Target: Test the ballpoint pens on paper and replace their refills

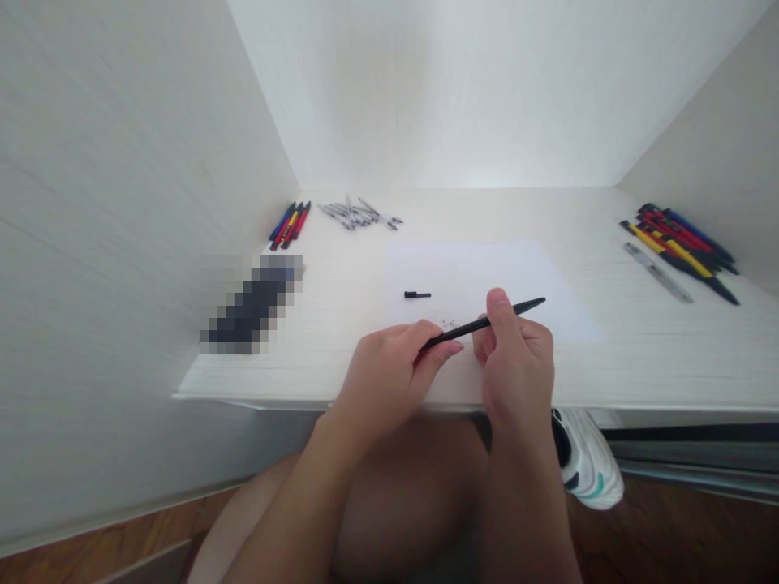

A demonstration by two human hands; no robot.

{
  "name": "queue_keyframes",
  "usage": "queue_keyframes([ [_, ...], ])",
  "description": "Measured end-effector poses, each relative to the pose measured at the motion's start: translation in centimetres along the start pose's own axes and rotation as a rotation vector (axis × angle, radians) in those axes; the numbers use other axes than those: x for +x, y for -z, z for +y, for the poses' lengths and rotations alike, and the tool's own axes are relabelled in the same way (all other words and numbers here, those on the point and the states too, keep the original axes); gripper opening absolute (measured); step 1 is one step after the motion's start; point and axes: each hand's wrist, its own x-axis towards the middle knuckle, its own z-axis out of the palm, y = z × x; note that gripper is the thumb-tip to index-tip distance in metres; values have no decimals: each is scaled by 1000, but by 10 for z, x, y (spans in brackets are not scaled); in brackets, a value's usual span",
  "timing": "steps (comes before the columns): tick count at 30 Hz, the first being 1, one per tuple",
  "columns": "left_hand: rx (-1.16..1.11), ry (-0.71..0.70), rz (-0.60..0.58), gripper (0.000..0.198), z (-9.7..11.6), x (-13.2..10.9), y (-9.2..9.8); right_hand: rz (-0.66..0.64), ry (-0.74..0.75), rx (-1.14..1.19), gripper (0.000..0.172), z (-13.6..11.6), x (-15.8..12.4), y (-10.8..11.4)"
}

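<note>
Both hands hold one black pen point(466, 329) above the front of a white paper sheet point(475, 268). At the pen's left end, my left hand point(395, 361) pinches it between thumb and fingers. My right hand point(517, 357) grips the barrel farther along, thumb on top, and the tapered end sticks out to the upper right. A small black pen part point(417, 295), thick at one end and thin at the other, lies on the paper behind the left hand. Small dark marks or bits show on the paper near the pen.
Red, yellow and blue pens point(290, 225) lie at the back left, with several clear slim pen parts point(359, 213) beside them. More coloured pens point(682, 243) and a clear pen point(657, 272) lie at right. A blurred dark object point(249, 312) sits left. White walls enclose the desk point(273, 377).
</note>
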Motion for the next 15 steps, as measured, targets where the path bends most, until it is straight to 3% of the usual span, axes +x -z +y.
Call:
queue_keyframes([
  [4, 41, 39, -93, 35, 3, 1, 3, 13, -11, -10, 69, -2, 0, -1],
  [15, 29, 61, -148, 35, -2, -1, 6, -99, -15, -84, 70, -4, -1, -1],
])
